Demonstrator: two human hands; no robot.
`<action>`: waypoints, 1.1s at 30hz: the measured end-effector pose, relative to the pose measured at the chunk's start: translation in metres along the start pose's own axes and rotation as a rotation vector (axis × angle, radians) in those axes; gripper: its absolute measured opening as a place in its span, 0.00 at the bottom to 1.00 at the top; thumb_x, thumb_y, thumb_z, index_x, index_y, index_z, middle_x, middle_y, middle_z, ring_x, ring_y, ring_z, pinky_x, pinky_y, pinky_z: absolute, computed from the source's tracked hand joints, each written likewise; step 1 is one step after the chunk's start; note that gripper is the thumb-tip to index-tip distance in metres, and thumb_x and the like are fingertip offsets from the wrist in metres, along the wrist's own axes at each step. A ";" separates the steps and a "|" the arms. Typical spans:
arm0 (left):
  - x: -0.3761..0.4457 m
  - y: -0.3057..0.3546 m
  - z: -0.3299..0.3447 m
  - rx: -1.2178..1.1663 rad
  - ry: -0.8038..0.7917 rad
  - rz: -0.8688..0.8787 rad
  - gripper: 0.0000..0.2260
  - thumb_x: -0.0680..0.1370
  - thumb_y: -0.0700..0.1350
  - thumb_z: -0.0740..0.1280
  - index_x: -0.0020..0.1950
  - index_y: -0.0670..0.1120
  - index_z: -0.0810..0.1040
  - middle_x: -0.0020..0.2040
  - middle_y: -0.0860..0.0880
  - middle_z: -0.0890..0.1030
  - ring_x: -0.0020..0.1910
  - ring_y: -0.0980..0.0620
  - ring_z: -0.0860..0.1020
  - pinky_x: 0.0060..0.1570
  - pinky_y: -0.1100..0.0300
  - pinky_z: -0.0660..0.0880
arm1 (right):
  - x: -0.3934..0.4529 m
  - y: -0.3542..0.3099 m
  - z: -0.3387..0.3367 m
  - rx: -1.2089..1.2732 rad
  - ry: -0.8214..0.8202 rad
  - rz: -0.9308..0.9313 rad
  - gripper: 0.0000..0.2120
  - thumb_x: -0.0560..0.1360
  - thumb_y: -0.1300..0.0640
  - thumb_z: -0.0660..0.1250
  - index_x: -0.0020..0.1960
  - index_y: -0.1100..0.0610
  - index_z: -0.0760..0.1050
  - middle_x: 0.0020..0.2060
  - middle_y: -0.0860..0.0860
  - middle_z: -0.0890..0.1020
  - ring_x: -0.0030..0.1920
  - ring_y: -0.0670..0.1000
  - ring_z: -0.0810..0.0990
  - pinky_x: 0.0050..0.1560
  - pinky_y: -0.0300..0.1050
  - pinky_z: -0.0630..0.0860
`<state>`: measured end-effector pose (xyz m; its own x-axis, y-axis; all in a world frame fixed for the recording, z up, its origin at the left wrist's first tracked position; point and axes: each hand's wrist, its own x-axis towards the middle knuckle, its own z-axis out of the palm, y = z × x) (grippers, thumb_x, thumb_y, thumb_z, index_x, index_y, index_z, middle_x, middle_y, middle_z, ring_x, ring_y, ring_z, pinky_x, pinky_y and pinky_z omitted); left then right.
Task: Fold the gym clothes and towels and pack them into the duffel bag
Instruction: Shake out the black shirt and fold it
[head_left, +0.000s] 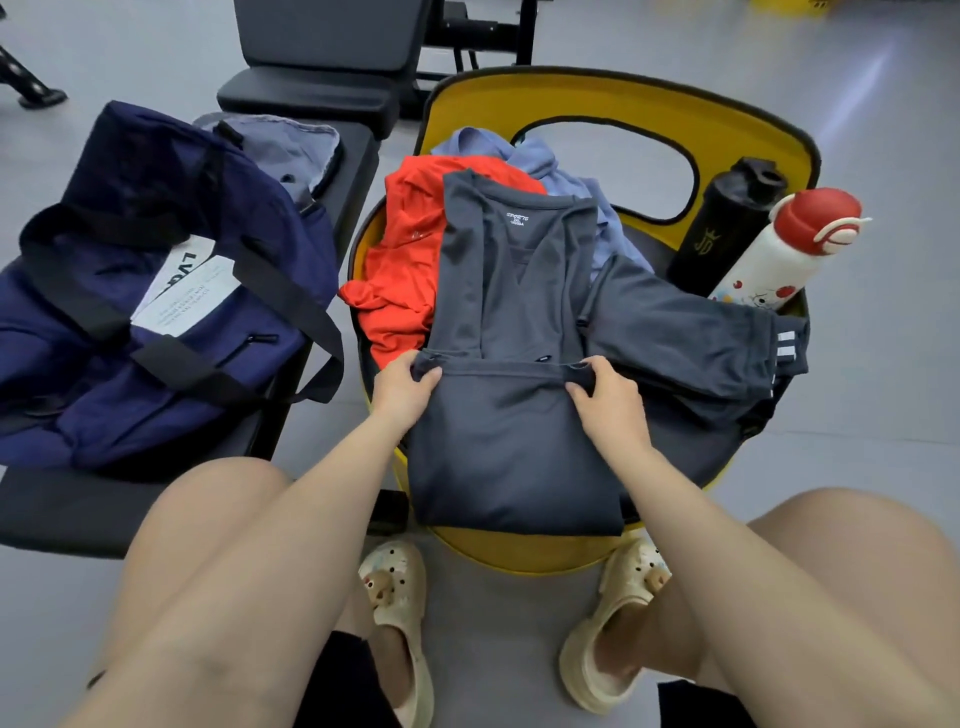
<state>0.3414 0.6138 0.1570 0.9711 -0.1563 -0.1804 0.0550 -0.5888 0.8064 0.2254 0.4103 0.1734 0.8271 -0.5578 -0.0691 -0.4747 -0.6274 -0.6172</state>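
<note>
Hands: left hand (404, 387) and right hand (605, 396) each pinch the folded edge of the grey shirt (511, 374) at the yellow chair's (727, 119) front edge. Orange garment (400, 260), grey shorts (685, 338) and two bottles (769, 244) crowd the seat behind; the navy duffel bag (130, 312) sits on the bench (311, 73) to the left.

Black bottle (724, 223) beside white bottle (774, 260); cream clogs (400, 618) below.
</note>
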 end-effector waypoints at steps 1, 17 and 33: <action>-0.002 0.000 0.000 -0.003 0.016 0.014 0.12 0.78 0.43 0.66 0.61 0.44 0.75 0.57 0.45 0.79 0.58 0.45 0.75 0.49 0.62 0.66 | -0.001 0.001 0.000 -0.024 0.019 0.002 0.16 0.79 0.55 0.63 0.66 0.57 0.69 0.53 0.57 0.79 0.55 0.60 0.76 0.53 0.50 0.72; -0.040 -0.012 0.031 0.825 -0.266 0.513 0.25 0.83 0.55 0.45 0.78 0.52 0.43 0.78 0.55 0.40 0.77 0.54 0.39 0.74 0.52 0.42 | -0.021 0.023 0.030 -0.502 -0.245 -0.404 0.27 0.82 0.42 0.45 0.78 0.47 0.44 0.78 0.45 0.43 0.77 0.47 0.39 0.75 0.46 0.38; -0.072 -0.040 0.002 0.874 -0.192 0.873 0.23 0.79 0.50 0.53 0.71 0.43 0.69 0.71 0.45 0.71 0.68 0.46 0.71 0.62 0.51 0.73 | -0.047 0.043 0.017 -0.554 -0.149 -0.487 0.34 0.79 0.40 0.37 0.77 0.58 0.57 0.76 0.51 0.57 0.77 0.51 0.54 0.74 0.45 0.45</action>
<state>0.2686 0.6472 0.1372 0.5523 -0.8290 0.0873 -0.8336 -0.5482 0.0679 0.1716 0.4186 0.1371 0.9956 -0.0923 -0.0181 -0.0939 -0.9879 -0.1232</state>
